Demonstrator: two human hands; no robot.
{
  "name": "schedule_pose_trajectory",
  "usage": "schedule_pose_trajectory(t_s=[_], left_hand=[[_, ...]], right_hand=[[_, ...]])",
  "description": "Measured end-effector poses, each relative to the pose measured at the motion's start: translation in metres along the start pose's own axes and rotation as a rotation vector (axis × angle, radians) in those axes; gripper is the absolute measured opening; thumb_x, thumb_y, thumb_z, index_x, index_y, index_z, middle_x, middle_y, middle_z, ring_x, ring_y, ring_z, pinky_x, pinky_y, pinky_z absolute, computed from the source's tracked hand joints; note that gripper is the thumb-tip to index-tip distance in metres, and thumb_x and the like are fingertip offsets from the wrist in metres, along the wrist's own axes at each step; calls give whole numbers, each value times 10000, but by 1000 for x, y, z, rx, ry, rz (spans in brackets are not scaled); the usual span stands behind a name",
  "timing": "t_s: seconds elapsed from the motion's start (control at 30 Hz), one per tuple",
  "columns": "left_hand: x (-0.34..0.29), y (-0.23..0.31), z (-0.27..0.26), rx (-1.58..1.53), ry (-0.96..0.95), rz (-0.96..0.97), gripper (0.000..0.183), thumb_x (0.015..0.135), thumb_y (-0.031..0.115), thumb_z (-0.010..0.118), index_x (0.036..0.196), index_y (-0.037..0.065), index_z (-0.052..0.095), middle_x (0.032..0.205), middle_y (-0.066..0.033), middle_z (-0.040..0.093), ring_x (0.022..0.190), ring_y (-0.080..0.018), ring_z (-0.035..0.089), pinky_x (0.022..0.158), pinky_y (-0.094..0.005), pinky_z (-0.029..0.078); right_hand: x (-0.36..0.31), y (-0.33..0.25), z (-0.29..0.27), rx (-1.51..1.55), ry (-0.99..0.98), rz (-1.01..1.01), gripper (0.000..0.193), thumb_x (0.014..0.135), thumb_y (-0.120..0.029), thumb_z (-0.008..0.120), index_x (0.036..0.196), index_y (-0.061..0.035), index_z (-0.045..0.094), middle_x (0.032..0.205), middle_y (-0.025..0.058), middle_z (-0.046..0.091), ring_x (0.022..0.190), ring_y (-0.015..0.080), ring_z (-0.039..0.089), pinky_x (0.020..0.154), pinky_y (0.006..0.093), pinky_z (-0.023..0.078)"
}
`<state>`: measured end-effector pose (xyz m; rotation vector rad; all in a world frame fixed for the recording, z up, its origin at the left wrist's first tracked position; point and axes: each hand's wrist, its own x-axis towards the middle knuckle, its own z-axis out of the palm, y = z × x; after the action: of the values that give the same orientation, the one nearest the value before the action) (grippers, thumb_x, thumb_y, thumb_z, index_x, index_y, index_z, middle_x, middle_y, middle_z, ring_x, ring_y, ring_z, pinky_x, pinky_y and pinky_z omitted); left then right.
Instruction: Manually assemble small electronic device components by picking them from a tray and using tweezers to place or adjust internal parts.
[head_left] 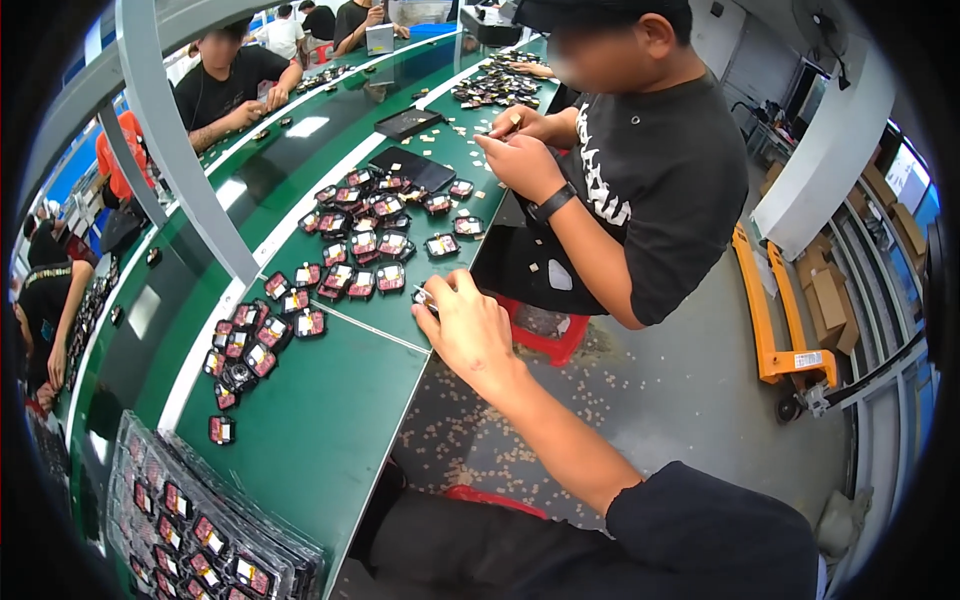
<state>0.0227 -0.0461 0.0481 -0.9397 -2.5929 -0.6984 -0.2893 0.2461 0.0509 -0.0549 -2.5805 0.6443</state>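
My right hand (pixel 468 328) reaches from the lower right to the near edge of the green table (pixel 330 400). Its thumb and fingers are closed around a small black-and-silver piece (pixel 423 297), mostly covered by the fingers; I cannot make out its kind. Beyond the fingertips lies a loose heap of small black square devices (pixel 362 243) with red-pink faces and white-and-yellow stickers. More of these devices (pixel 262 360) lie in a cluster to the left, and a single device (pixel 222 430) sits apart, closer to me. My left hand is not in view.
Stacked clear plastic trays (pixel 200 510) holding several devices stand at the lower left. A grey metal post (pixel 175 130) rises beside the conveyor belt (pixel 240 190). A co-worker (pixel 650 170) sits close on the right. Small pale scraps litter the floor (pixel 600 440) near a red stool (pixel 545 335).
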Motion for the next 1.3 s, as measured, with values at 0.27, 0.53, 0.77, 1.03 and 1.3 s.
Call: schedule_pose_trajectory(t_s=[0.27,0.53,0.77,1.03,1.3], left_hand=[[58,2,31,17,350,-145,310,857,42,818,1138,52,687,1269,-226,612,1146,-497,632,949,-584,541],[81,-10,30,128,363,-157,202,951,-22,671,1133,20,748,1275,-193,661,1148,-416,638,947,-458,562],[74,-16,15,90,223,-123,228,967,-12,623,1150,35,750,1280,-200,658,1143,-417,641,943,-451,563],[73,-19,22,-102,494,-283,328,896,129,813,1148,-50,703,1192,-265,670,1047,-414,687,879,-440,602],[71,-15,49,-1370,904,-782,690,864,427,822,1335,1,554,1294,-194,637,1170,-327,660,1051,-445,527]], right_hand=[[-77,-52,-35,487,-321,-282,198,955,-279,682,1009,-91,659,1010,142,651,839,379,688,725,469,585],[-151,-83,-30,1236,-1187,66,204,1011,-222,663,1020,-24,613,933,35,607,837,140,559,741,295,461],[-163,-77,-21,1274,-1312,81,217,1060,-234,600,1006,-25,581,911,-8,533,871,89,473,767,295,422],[-159,-79,-31,1442,-1458,188,280,1106,-284,513,1157,-10,550,1059,41,564,986,114,511,820,292,442],[-130,-77,-68,846,-1027,-394,650,907,27,653,1522,5,446,1176,147,506,994,256,586,819,363,527]])
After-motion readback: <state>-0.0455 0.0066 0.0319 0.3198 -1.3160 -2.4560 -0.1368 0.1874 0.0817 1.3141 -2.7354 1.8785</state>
